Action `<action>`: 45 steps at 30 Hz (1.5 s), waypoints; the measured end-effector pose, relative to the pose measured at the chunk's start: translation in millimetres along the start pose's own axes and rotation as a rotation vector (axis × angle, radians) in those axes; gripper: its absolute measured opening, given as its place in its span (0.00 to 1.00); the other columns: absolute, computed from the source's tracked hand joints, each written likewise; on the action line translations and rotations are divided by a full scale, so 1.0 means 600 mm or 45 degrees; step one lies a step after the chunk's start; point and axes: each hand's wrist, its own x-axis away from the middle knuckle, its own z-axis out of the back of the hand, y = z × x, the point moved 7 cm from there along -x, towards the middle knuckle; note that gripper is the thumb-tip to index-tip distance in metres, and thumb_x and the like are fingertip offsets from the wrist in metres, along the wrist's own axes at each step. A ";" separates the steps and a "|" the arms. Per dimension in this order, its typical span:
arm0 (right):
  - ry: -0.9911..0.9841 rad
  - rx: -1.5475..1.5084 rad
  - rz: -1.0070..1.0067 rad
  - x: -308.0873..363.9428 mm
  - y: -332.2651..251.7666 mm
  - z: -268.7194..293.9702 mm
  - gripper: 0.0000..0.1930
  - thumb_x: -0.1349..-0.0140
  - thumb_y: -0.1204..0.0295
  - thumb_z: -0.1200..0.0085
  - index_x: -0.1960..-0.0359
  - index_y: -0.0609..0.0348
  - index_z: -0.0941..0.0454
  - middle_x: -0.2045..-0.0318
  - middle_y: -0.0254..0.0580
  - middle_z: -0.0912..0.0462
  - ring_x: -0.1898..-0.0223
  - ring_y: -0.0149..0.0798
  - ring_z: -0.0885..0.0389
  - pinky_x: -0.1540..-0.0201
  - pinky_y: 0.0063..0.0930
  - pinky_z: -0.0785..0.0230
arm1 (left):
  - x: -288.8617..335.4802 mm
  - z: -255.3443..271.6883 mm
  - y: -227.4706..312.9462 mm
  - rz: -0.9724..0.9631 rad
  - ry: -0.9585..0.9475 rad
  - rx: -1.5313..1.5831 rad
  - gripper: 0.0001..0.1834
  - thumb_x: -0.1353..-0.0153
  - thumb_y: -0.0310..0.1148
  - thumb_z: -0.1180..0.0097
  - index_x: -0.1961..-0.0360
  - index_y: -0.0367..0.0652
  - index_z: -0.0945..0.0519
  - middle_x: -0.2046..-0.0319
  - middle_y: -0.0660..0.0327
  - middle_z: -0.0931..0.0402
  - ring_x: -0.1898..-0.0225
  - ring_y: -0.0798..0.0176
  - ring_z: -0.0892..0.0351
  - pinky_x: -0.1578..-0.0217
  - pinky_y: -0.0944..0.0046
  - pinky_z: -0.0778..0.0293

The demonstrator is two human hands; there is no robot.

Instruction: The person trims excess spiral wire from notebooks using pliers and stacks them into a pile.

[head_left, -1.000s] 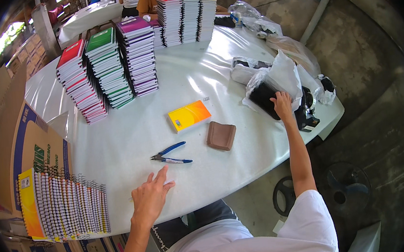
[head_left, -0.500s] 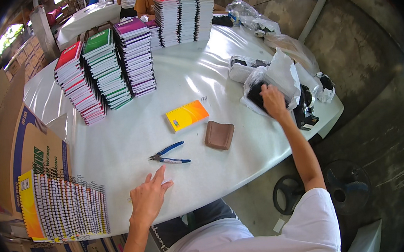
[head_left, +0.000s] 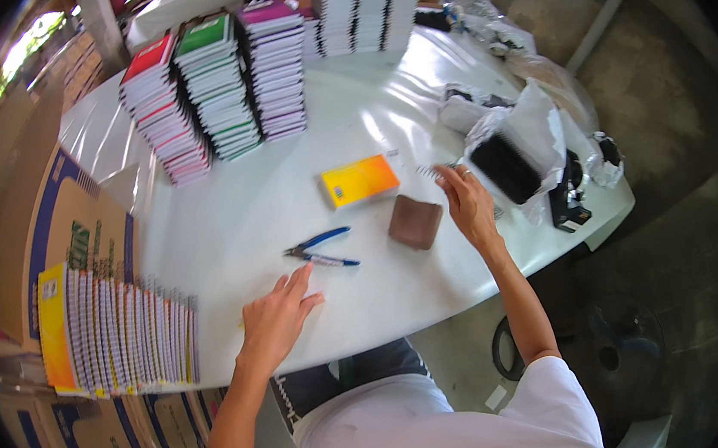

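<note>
My right hand (head_left: 467, 200) is closed around a dark wire spiral coil (head_left: 426, 172), whose end pokes out past the fingertips. Flat on the table lies my left hand (head_left: 277, 318), fingers stretched; slivers of something pale and yellow show under it, mostly hidden. Just beyond its fingertips are blue-handled cutting pliers (head_left: 320, 249) with their handles spread. A brown block with a hollowed top (head_left: 415, 222) sits left of my right hand. Behind it lies a yellow-orange spiral notepad (head_left: 360, 181). Right of the coil, a black bundle of coils (head_left: 505, 167) rests in open white wrapping.
Tall stacks of red (head_left: 165, 113), green (head_left: 218, 91) and purple (head_left: 277, 72) notebooks stand at the back left. A row of yellow spiral notepads (head_left: 118, 329) lines the left edge beside an open carton (head_left: 65, 226). Crumpled plastic (head_left: 486, 17) lies along the right side.
My right hand has come away from the black bundle, moving left and toward me with a coil in it. The view has shifted; my left hand stays by the pliers.
</note>
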 end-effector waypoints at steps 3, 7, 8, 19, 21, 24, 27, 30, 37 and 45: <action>-0.152 -0.526 0.320 0.052 -0.130 -0.051 0.21 0.45 0.85 0.44 0.49 0.54 0.19 0.67 0.42 0.19 0.62 0.45 0.22 0.59 0.36 0.29 | -0.003 -0.002 0.003 -0.063 0.012 -0.014 0.29 0.36 0.48 0.46 0.35 0.52 0.31 0.47 0.59 0.21 0.48 0.47 0.20 0.56 0.52 0.22; -0.411 -0.876 0.089 0.086 -0.224 -0.097 0.14 0.45 0.81 0.38 0.56 0.53 0.16 0.69 0.39 0.19 0.65 0.41 0.24 0.57 0.35 0.31 | -0.001 -0.004 0.004 -0.067 -0.008 -0.137 0.28 0.36 0.48 0.47 0.35 0.55 0.31 0.43 0.63 0.23 0.45 0.48 0.22 0.43 0.47 0.30; -0.371 -0.887 0.116 0.085 -0.226 -0.104 0.14 0.46 0.81 0.38 0.57 0.53 0.15 0.69 0.38 0.19 0.65 0.40 0.24 0.56 0.35 0.31 | -0.001 -0.005 0.004 -0.063 -0.010 -0.127 0.28 0.36 0.48 0.47 0.35 0.55 0.31 0.43 0.63 0.23 0.45 0.48 0.22 0.43 0.47 0.30; -0.651 -1.169 0.133 0.077 -0.228 -0.146 0.10 0.46 0.79 0.37 0.61 0.55 0.15 0.67 0.37 0.19 0.62 0.39 0.23 0.58 0.32 0.30 | -0.011 -0.005 -0.008 -0.030 -0.041 -0.006 0.28 0.37 0.50 0.46 0.36 0.58 0.30 0.51 0.53 0.19 0.47 0.47 0.21 0.48 0.50 0.26; -0.952 -1.110 -0.017 0.087 -0.222 -0.169 0.09 0.44 0.78 0.37 0.61 0.58 0.18 0.65 0.38 0.19 0.62 0.39 0.22 0.60 0.32 0.28 | -0.009 -0.004 -0.008 -0.019 -0.042 -0.040 0.28 0.37 0.50 0.46 0.36 0.58 0.29 0.51 0.53 0.19 0.48 0.47 0.20 0.50 0.51 0.24; -0.664 -0.785 0.276 0.073 -0.257 -0.122 0.09 0.42 0.76 0.39 0.60 0.60 0.23 0.65 0.40 0.20 0.65 0.43 0.21 0.61 0.36 0.28 | -0.011 0.001 -0.008 0.064 -0.083 -0.025 0.28 0.38 0.51 0.45 0.37 0.58 0.28 0.50 0.56 0.19 0.49 0.48 0.19 0.54 0.51 0.22; -0.477 -0.550 0.560 0.070 -0.283 -0.101 0.12 0.42 0.72 0.39 0.61 0.60 0.28 0.63 0.43 0.20 0.62 0.48 0.20 0.61 0.38 0.27 | -0.009 -0.002 -0.001 -0.011 -0.035 0.041 0.27 0.38 0.51 0.45 0.38 0.60 0.27 0.49 0.60 0.19 0.51 0.52 0.18 0.58 0.52 0.21; -0.822 -0.364 0.560 0.089 -0.275 -0.129 0.14 0.46 0.73 0.36 0.60 0.58 0.26 0.58 0.45 0.21 0.58 0.49 0.21 0.57 0.37 0.28 | -0.009 -0.003 0.006 -0.023 -0.203 0.010 0.25 0.37 0.51 0.45 0.39 0.62 0.25 0.49 0.62 0.19 0.53 0.55 0.17 0.60 0.53 0.20; -0.580 0.097 0.341 0.041 -0.036 -0.056 0.27 0.56 0.72 0.28 0.50 0.52 0.20 0.42 0.55 0.27 0.39 0.56 0.31 0.41 0.40 0.34 | 0.001 -0.001 0.015 -0.128 -0.148 -0.128 0.26 0.36 0.52 0.48 0.36 0.68 0.30 0.46 0.69 0.21 0.54 0.58 0.17 0.67 0.57 0.19; -0.966 -1.004 0.099 -0.003 -0.121 -0.073 0.20 0.45 0.71 0.38 0.49 0.59 0.18 0.49 0.49 0.18 0.44 0.49 0.24 0.40 0.37 0.33 | 0.012 0.003 0.004 -0.188 -0.027 -0.218 0.39 0.42 0.58 0.46 0.31 0.59 0.37 0.48 0.64 0.20 0.54 0.51 0.17 0.63 0.53 0.19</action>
